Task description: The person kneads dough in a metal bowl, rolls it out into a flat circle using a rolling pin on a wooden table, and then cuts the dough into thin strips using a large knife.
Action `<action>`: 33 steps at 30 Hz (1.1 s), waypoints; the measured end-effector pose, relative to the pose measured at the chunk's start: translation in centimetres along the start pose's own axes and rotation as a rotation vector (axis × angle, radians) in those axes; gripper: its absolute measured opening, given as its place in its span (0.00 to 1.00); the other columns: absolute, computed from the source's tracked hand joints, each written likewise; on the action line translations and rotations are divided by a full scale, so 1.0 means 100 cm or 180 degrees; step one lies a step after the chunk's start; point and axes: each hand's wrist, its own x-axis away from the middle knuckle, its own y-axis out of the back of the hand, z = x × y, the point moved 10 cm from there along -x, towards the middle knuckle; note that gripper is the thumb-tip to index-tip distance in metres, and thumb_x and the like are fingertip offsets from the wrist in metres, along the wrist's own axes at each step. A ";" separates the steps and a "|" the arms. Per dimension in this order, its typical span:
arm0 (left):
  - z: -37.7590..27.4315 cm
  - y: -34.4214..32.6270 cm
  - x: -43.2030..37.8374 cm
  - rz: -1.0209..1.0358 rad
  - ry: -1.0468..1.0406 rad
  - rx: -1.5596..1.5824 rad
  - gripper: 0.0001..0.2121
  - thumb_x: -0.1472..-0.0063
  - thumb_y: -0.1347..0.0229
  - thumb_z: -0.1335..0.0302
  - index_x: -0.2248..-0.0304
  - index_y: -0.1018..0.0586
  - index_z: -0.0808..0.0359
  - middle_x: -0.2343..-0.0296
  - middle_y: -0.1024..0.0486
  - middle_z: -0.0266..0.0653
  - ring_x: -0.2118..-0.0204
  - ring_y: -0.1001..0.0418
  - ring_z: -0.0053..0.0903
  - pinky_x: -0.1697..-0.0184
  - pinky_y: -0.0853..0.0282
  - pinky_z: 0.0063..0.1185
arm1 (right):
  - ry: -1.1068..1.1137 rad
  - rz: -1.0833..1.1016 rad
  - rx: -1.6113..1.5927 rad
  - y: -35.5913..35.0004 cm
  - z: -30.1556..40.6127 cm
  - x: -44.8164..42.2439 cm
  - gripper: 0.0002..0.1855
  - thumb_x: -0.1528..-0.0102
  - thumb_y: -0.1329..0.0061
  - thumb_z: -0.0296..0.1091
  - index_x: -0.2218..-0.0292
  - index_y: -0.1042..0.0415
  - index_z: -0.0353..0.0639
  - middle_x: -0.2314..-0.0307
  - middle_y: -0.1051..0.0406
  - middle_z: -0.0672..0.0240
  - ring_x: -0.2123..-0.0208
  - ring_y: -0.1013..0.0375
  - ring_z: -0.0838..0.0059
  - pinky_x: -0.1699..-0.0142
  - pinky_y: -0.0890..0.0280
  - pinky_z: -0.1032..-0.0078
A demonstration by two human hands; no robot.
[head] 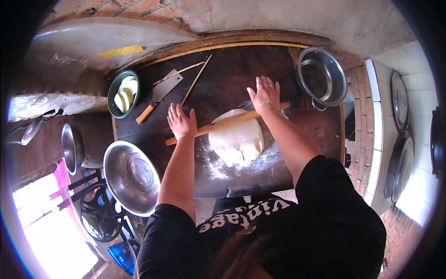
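A slab of pale dough [238,143] lies on the dark wooden table [313,136], with loose flour [218,171] scattered at its near side. Slantwise across the dough runs a wooden rolling pin [230,123], its right end pointing farther away from me. My left hand [182,122] presses flat over the pin near its left end, fingers stretched out past it. Toward the other end, my right hand [266,95] lies over the pin with the fingers spread and floury. Neither hand curls around the pin. Each palm and wrist hides a part of it.
A saw-edged cleaver [163,90] and thin sticks [197,80] lie at the back left, beside a green bowl [136,101] of pale slices. A large steel basin [113,174] stands at the left edge. A metal pot [322,76] occupies the back right corner. Lidded pans [402,171] sit on the tiled counter.
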 end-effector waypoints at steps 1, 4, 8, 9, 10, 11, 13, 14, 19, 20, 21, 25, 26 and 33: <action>-0.005 -0.002 0.002 0.0075 -0.0049 -0.0005 0.25 0.48 0.55 0.59 0.55 0.38 0.68 0.51 0.45 0.45 0.47 0.49 0.35 0.46 0.55 0.31 | 0.0146 0.0086 -0.0088 -0.005 0.000 0.001 0.27 0.51 0.62 0.50 0.54 0.41 0.43 0.52 0.44 0.63 0.49 0.48 0.69 0.45 0.59 0.63; 0.000 0.003 0.067 -0.0100 -0.0196 0.0123 0.24 0.51 0.53 0.60 0.56 0.35 0.66 0.52 0.42 0.44 0.49 0.46 0.36 0.48 0.53 0.36 | 0.0437 0.0145 -0.0242 0.003 -0.008 0.055 0.27 0.52 0.60 0.50 0.54 0.39 0.43 0.54 0.42 0.63 0.49 0.47 0.68 0.45 0.59 0.61; -0.005 -0.006 0.099 0.0236 -0.0411 -0.0090 0.23 0.53 0.51 0.63 0.57 0.34 0.65 0.53 0.41 0.44 0.51 0.44 0.37 0.50 0.50 0.36 | 0.0821 0.0178 -0.0280 0.014 -0.004 0.082 0.28 0.54 0.57 0.49 0.54 0.39 0.43 0.55 0.41 0.63 0.50 0.46 0.67 0.45 0.59 0.60; -0.002 -0.008 0.083 0.0200 -0.0226 0.0020 0.22 0.53 0.51 0.64 0.58 0.34 0.65 0.54 0.41 0.45 0.51 0.43 0.37 0.50 0.49 0.36 | 0.0701 0.0215 -0.0271 0.008 -0.001 0.067 0.28 0.54 0.57 0.49 0.55 0.39 0.42 0.54 0.41 0.63 0.50 0.46 0.67 0.45 0.59 0.60; -0.011 0.000 0.059 -0.0014 -0.0305 0.0096 0.22 0.52 0.51 0.64 0.58 0.34 0.66 0.54 0.40 0.45 0.52 0.42 0.37 0.51 0.47 0.33 | 0.0663 0.0086 -0.0227 0.004 0.001 0.046 0.28 0.53 0.58 0.50 0.55 0.38 0.42 0.55 0.40 0.63 0.51 0.45 0.67 0.45 0.58 0.60; -0.010 0.004 0.036 -0.0191 -0.0347 0.0077 0.21 0.52 0.51 0.63 0.59 0.33 0.67 0.56 0.38 0.45 0.54 0.40 0.37 0.53 0.44 0.32 | 0.0606 0.0007 -0.0223 0.001 0.010 0.027 0.27 0.53 0.58 0.49 0.56 0.38 0.42 0.55 0.40 0.63 0.51 0.45 0.67 0.45 0.57 0.61; -0.007 0.010 -0.001 -0.0398 -0.0457 0.0100 0.20 0.51 0.51 0.63 0.62 0.33 0.68 0.62 0.34 0.45 0.58 0.37 0.37 0.57 0.41 0.30 | 0.0559 -0.0096 -0.0214 -0.004 0.026 -0.003 0.26 0.52 0.58 0.48 0.56 0.38 0.42 0.55 0.40 0.63 0.51 0.44 0.67 0.46 0.56 0.62; -0.011 0.011 -0.019 -0.0447 -0.0541 0.0166 0.19 0.50 0.51 0.62 0.63 0.32 0.69 0.65 0.32 0.44 0.60 0.36 0.37 0.59 0.39 0.30 | 0.0494 -0.0085 -0.0229 -0.004 0.027 -0.018 0.26 0.52 0.59 0.50 0.57 0.37 0.41 0.56 0.39 0.63 0.51 0.44 0.67 0.46 0.55 0.63; -0.021 -0.033 0.009 0.1174 0.0452 0.0464 0.20 0.50 0.52 0.55 0.65 0.31 0.63 0.69 0.31 0.46 0.66 0.31 0.40 0.63 0.35 0.31 | 0.0794 0.0075 -0.0301 -0.010 0.005 0.029 0.27 0.52 0.62 0.55 0.57 0.37 0.42 0.58 0.38 0.63 0.52 0.44 0.68 0.46 0.56 0.65; -0.033 -0.043 0.027 0.1678 0.0273 0.0615 0.23 0.51 0.52 0.52 0.63 0.32 0.63 0.66 0.32 0.46 0.63 0.31 0.40 0.60 0.36 0.30 | 0.0796 0.0104 -0.0341 0.000 0.001 0.049 0.27 0.52 0.62 0.55 0.57 0.37 0.42 0.58 0.38 0.63 0.52 0.44 0.68 0.46 0.56 0.65; -0.038 -0.053 0.050 0.1904 0.0352 0.0500 0.26 0.53 0.51 0.51 0.61 0.33 0.63 0.64 0.32 0.47 0.62 0.32 0.40 0.59 0.36 0.29 | 0.1067 0.0375 -0.0326 0.005 0.004 0.070 0.25 0.53 0.59 0.53 0.59 0.35 0.44 0.60 0.37 0.64 0.54 0.43 0.67 0.47 0.55 0.65; -0.039 -0.060 0.104 0.2825 0.0749 0.0979 0.26 0.55 0.47 0.54 0.64 0.30 0.68 0.69 0.29 0.50 0.62 0.31 0.37 0.60 0.36 0.27 | 0.1261 0.1124 -0.0188 0.035 -0.023 0.124 0.22 0.58 0.50 0.47 0.62 0.33 0.48 0.66 0.35 0.67 0.59 0.39 0.68 0.50 0.52 0.65; -0.034 -0.061 0.128 0.3214 0.1087 0.1486 0.25 0.55 0.47 0.54 0.67 0.28 0.70 0.70 0.28 0.51 0.63 0.30 0.38 0.61 0.36 0.27 | 0.1262 0.1136 -0.0200 0.045 -0.028 0.141 0.22 0.58 0.50 0.47 0.62 0.33 0.48 0.66 0.35 0.67 0.59 0.39 0.68 0.50 0.52 0.65; -0.018 0.014 0.118 0.1103 -0.0087 0.0291 0.12 0.50 0.52 0.61 0.74 0.30 0.63 0.76 0.28 0.41 0.70 0.30 0.37 0.62 0.38 0.31 | 0.0967 0.0900 -0.0465 0.067 -0.029 0.159 0.22 0.59 0.49 0.45 0.63 0.33 0.45 0.70 0.35 0.67 0.62 0.38 0.68 0.51 0.51 0.65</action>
